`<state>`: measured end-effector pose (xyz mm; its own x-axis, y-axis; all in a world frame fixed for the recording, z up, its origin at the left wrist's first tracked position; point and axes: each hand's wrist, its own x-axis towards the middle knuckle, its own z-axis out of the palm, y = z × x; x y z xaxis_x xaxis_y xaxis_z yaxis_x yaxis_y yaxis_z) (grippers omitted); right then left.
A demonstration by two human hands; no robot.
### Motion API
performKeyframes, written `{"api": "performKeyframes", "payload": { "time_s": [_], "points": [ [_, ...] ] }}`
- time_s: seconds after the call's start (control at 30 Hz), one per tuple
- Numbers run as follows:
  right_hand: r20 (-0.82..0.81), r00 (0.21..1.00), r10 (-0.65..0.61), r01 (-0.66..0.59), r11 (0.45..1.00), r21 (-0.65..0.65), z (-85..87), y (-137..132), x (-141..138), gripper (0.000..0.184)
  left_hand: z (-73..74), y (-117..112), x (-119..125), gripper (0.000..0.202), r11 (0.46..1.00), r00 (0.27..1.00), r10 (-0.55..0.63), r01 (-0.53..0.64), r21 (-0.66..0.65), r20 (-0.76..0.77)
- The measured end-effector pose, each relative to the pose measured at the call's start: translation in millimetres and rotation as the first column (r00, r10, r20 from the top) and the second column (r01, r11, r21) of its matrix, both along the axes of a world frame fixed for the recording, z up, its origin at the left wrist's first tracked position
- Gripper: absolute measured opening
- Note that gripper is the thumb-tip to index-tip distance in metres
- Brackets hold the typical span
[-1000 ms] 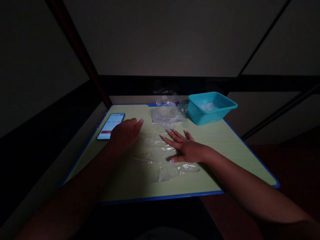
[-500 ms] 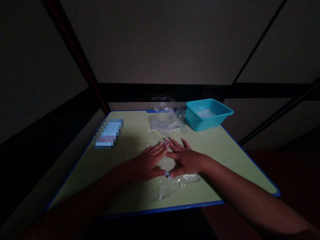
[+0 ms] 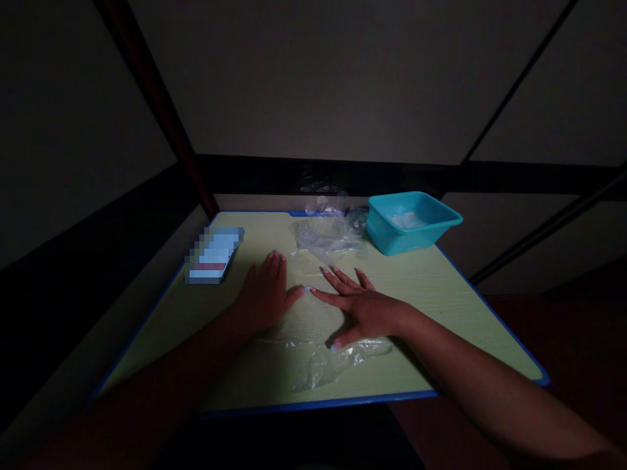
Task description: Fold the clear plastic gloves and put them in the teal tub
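A clear plastic bag (image 3: 326,365) lies spread on the pale green table, its crinkled edge toward me. My left hand (image 3: 267,290) rests flat near the bag's left side, fingers pointing away and thumb stretched to the right. On the right part of the bag, my right hand (image 3: 365,307) lies palm down with its fingers spread wide. The left thumb tip and the right index fingertip meet or nearly meet over the plastic. Neither hand grips anything. The bag's outline under the hands is hard to make out.
More crumpled clear plastic (image 3: 326,235) lies at the table's far edge. A turquoise basin (image 3: 401,241) with something white inside stands at the back right. A blurred-out phone-like object (image 3: 213,256) lies at the left edge. The table (image 3: 431,326) has a blue rim, with panelled walls behind.
My left hand has slid left, away from my right hand, and now points forward rather than to the right. The right hand stays in place, its index finger angled more to the left.
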<state>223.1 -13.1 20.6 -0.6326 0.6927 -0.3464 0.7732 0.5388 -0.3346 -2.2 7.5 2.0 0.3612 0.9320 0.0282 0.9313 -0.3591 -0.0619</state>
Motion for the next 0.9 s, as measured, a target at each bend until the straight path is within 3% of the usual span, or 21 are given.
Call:
{"api": "performKeyframes", "payload": {
  "time_s": [0.07,0.17,0.27,0.47,0.63,0.73,0.83,0.9],
  "points": [
    [-0.005,1.000,0.006,-0.006,1.000,0.024,0.3,0.3,1.0,0.106,3.6,0.0,1.1,0.074,0.994,0.993,-0.105,0.104,0.036,0.054],
    [-0.023,1.000,-0.020,0.022,0.996,0.084,2.9,1.1,3.2,0.111,6.3,-0.2,1.6,0.085,0.934,0.922,-0.353,0.357,0.003,0.162],
    [-0.001,0.999,-0.048,0.048,0.994,0.099,5.3,1.6,4.3,0.116,4.1,0.1,1.6,0.102,0.882,0.877,-0.433,0.459,-0.101,0.208],
    [0.058,0.998,-0.022,0.021,0.999,0.030,1.6,3.7,4.1,0.120,-1.1,2.7,-0.3,0.121,0.880,0.919,-0.373,0.394,-0.264,0.128],
    [0.082,0.994,-0.075,0.070,0.995,0.065,1.2,7.8,7.7,0.113,-3.0,4.7,-6.1,0.127,0.903,0.942,-0.329,0.333,-0.270,0.060],
    [0.072,0.989,-0.129,0.121,0.986,0.113,3.8,7.1,7.9,0.096,-1.6,9.0,-11.5,0.126,0.929,0.964,-0.266,0.260,-0.264,0.016],
    [0.052,0.993,-0.108,0.100,0.985,0.143,5.5,3.2,5.3,0.083,1.9,13.8,-14.6,0.118,0.966,0.983,-0.184,0.184,-0.182,0.020],
    [0.041,0.997,-0.064,0.057,0.988,0.144,5.4,0.3,3.2,0.084,4.3,14.6,-13.7,0.114,0.966,0.974,-0.217,0.224,-0.129,0.068]
  ]
}}
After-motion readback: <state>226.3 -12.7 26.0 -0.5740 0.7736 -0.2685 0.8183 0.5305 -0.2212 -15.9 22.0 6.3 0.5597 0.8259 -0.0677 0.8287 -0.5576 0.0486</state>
